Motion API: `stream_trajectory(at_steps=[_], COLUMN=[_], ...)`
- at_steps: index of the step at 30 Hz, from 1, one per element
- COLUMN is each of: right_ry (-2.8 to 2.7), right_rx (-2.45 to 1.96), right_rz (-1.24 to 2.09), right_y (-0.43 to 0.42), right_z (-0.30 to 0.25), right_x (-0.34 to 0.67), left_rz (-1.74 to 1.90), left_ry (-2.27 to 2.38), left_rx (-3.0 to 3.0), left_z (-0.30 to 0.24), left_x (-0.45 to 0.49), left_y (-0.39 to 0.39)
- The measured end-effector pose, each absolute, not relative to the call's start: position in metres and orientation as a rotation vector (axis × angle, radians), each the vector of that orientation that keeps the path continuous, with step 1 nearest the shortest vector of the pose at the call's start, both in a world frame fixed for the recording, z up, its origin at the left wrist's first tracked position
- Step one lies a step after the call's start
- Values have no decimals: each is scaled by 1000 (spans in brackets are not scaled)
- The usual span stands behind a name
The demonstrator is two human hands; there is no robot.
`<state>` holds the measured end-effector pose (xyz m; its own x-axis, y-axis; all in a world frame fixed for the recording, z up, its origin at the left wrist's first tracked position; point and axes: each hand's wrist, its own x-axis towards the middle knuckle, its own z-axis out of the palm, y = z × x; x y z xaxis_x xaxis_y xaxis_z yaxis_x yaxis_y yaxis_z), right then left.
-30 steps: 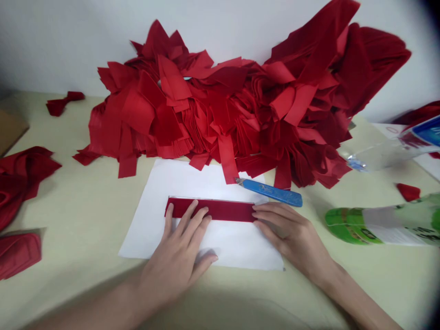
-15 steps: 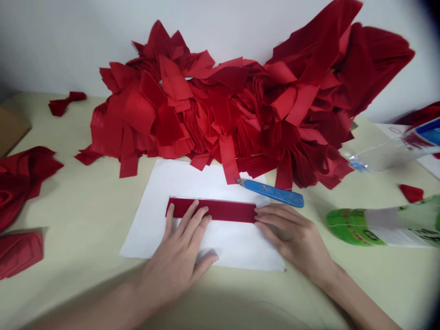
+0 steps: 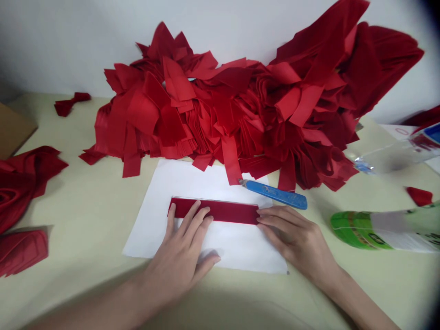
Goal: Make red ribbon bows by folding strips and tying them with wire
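A dark red fabric strip (image 3: 223, 211) lies flat across a white paper sheet (image 3: 233, 243). My left hand (image 3: 178, 247) presses on the strip's left half, its fingers spread and covering part of the strip. My right hand (image 3: 295, 233) rests on the paper with its fingertips against the strip's right end. A blue utility knife (image 3: 275, 195) lies just above my right hand, its tip near the paper's top edge. Its blade is not clearly visible.
A large heap of red fabric pieces (image 3: 233, 105) rises against the white wall behind the paper. Folded red fabric (image 3: 20, 183) lies at the left. A green-and-white bottle (image 3: 378, 229) lies on the cream table (image 3: 75, 220) at the right, below a clear plastic bag (image 3: 395, 158).
Everything in view has shifted slightly right between frames, consistent with head movement. Both hands stay in the same places on the strip and paper.
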<state>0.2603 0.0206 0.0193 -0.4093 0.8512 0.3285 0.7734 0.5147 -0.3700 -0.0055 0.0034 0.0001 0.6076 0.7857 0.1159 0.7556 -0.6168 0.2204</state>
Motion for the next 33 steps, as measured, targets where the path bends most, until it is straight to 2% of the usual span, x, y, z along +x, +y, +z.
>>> stream_trajectory(at_steps=[10, 14, 18, 23, 33], right_ry=[-2359, -2380, -2404, -2534, -2548], right_rx=[-1343, -1338, -1183, -1100, -1115], right_rz=[257, 170, 229, 334, 230], right_y=[24, 29, 37, 48, 45], right_z=[27, 35, 41, 34, 20], right_x=[263, 252, 222, 192, 188], left_rz=[278, 276, 279, 305, 283], left_ry=[1302, 1318, 1219, 1149, 1262], left_rx=[2636, 2562, 2553, 2543, 2437], left_z=[13, 29, 38, 39, 46], left_x=[-7, -7, -5, -4, 10], left_y=[9, 21, 39, 55, 76])
